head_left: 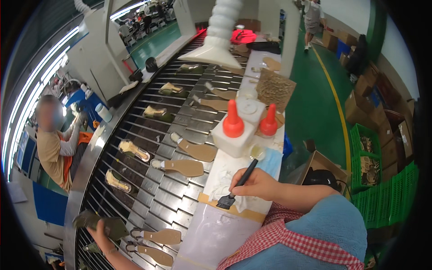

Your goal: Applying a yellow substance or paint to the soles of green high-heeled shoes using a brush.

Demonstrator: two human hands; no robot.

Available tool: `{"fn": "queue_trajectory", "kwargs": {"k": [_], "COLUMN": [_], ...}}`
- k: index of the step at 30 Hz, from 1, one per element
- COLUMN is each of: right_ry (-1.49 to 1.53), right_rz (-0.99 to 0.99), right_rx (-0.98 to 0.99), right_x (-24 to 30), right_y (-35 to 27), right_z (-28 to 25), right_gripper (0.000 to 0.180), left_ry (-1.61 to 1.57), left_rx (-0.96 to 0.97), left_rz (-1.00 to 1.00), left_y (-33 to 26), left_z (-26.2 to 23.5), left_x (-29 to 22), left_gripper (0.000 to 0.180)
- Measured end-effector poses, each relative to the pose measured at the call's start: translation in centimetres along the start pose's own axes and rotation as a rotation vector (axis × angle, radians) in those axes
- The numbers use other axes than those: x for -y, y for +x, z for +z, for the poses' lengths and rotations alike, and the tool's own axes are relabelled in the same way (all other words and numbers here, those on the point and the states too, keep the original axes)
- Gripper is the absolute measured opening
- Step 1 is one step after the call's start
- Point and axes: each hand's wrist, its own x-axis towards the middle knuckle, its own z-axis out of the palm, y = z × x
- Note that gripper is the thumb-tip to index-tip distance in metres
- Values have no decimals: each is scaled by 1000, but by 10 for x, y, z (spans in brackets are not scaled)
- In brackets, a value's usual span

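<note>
My right hand (258, 184) grips a black-handled brush (245, 176), its dark, flat bristles (226, 201) pointing down over the edge of the white work ledge. At the lower left, my left hand (100, 235) is closed around an olive-green shoe upper (116, 227) above the conveyor rods. Its far fingers are hidden behind the upper. Close to that hand, two tan insoles (162, 236) with dark loops at their ends lie on the metal slats. A small cup of pale yellowish liquid (257, 152) stands beyond the brush, next to white squeeze bottles (232, 136) with red caps.
More insoles (184, 168) and green uppers (134, 150) lie along the conveyor (155, 198). A white duct hood (209, 54) hangs over it. A co-worker (54, 148) sits across on the left. Green crates (364, 157) and cardboard boxes (364, 103) stand at right.
</note>
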Motion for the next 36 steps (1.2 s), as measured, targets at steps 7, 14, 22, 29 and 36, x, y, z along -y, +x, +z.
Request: {"fn": "queue_trajectory", "kwargs": {"k": [7, 14, 22, 29, 36], "right_ry": [64, -29, -425, -857, -1415], "right_rz": [-92, -297, -294, -219, -715], "right_rx": [18, -253, -272, -100, 4], "right_x": [20, 40, 46, 40, 61], "right_y": [-39, -79, -43, 12, -10], "right_z": [-31, -83, -163, -173, -137], "right_gripper": [13, 14, 19, 23, 19], "left_ry": [-757, -788, -409, 232, 661], "left_rx": [-165, 187, 19, 82, -22], "left_rz": [-110, -171, -499, -596, 236], "left_y": [-155, -247, -330, -355, -335], "left_z": [59, 109, 85, 79, 211], "left_x": [-70, -69, 13, 27, -94], "left_gripper": [47, 41, 38, 39, 17]}}
